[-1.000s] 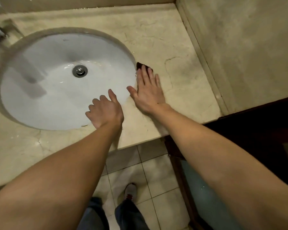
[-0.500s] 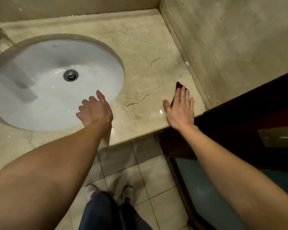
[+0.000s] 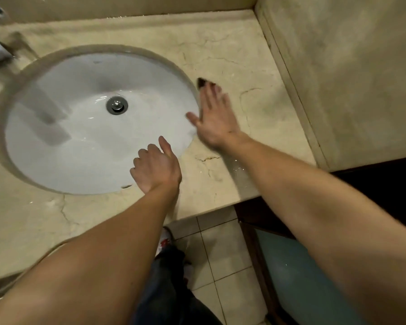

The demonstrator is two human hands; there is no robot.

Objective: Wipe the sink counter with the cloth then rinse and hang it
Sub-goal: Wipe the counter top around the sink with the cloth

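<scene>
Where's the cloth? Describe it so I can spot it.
Find the white sink, then its right rim on the beige counter. The cloth is the dark patch under the fingertips of the right hand, the only dark thing there.

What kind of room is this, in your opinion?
Probably a bathroom or washroom: a white basin with a drain is set into a stone counter, and the floor is tiled.

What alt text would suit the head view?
The right hand presses a dark cloth flat on the beige counter, beside the right rim of the white sink. The left hand rests, loosely curled, at its front edge.
</scene>
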